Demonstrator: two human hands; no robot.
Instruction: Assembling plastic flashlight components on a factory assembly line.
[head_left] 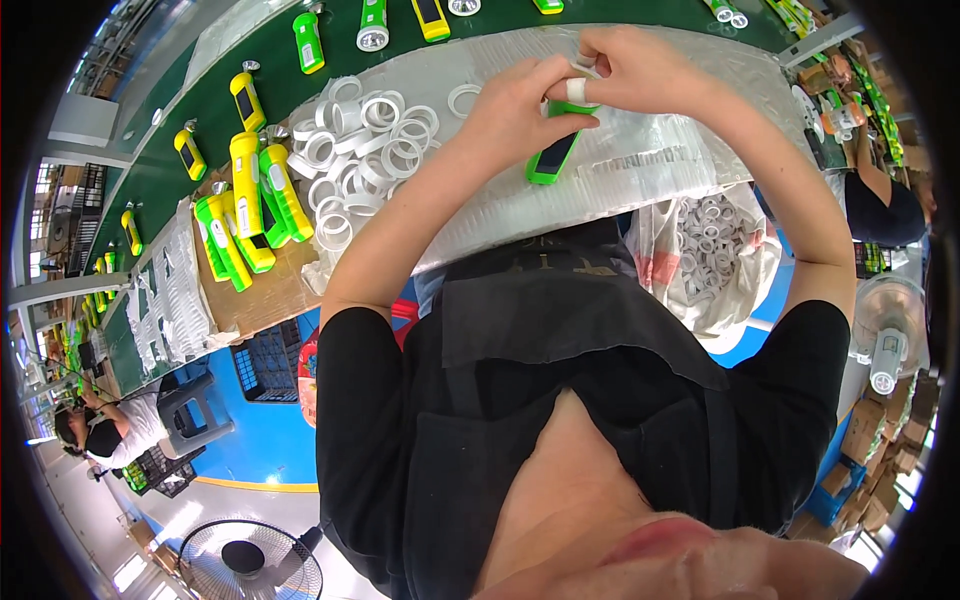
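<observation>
Straight ahead on the covered bench, a green flashlight (547, 163) with a dark panel lies between my hands, its head end away from me. My left hand (515, 108) is closed around its upper part, thumb across the body. A white ring (576, 91) sits at the flashlight's head, and my right hand (640, 72) pinches it from the right. Fingers partly hide how far the ring is over the head. Left of my hands spreads a pile of loose white rings (365, 150), with one single ring (464, 100) nearer my left hand.
Yellow and green flashlights (246, 185) are heaped on cardboard at the left. More flashlights (373, 25) stand along the green conveyor (275, 75). A white sack (655, 250) of rings hangs by the bench's front edge. People sit farther off, and a fan (250, 560) stands behind left.
</observation>
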